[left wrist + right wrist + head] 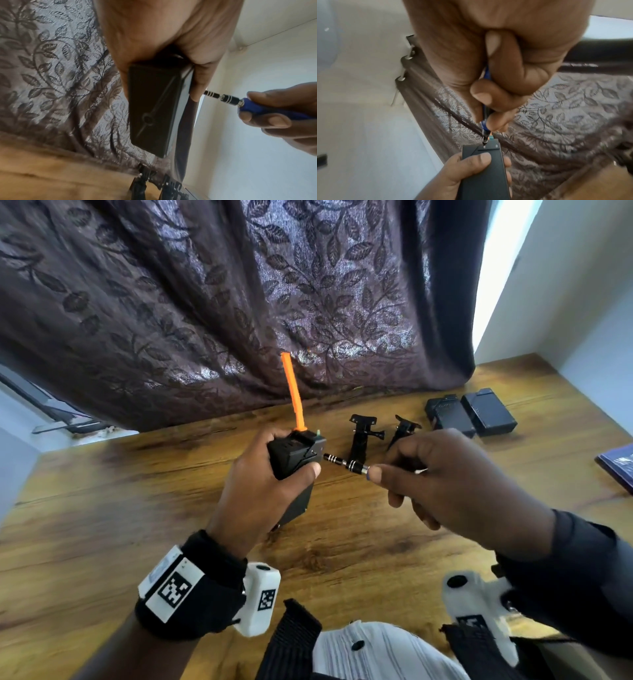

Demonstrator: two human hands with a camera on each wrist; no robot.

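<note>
Up off the desk point(137, 508), wrapped tight in the left hand point(270, 474): black box point(294, 455), orange antenna point(293, 392) pointing up and away. Lined up from the thumb side, pinched between the curled fingers and thumb of the right hand point(445, 477): blue-handled screwdriver point(346, 463), bit tip sitting on the near screw point(484, 146) in the box's side face. Looks like driving or loosening that screw; cannot tell which.

Keep the shaft square to the face, press along its line, twist from the fingertips only. Hold the left thumb clear below the bit. Brace the box hard to avoid a slip onto the second screw point(496, 145) just beside. Go slow with so small a head; easy to strip, by the look of it.

Box shut all round, insides hidden. Beyond the right knuckles, lying on the desk: two black clips point(361, 436). Farther out, two flat black cases point(448, 414), side by side, touching or nearly, lids closed, contents not to be seen. Far off past the right wrist, edge of a dark book point(616, 463). Behind everything, leaf-patterned curtain point(205, 302).
</note>
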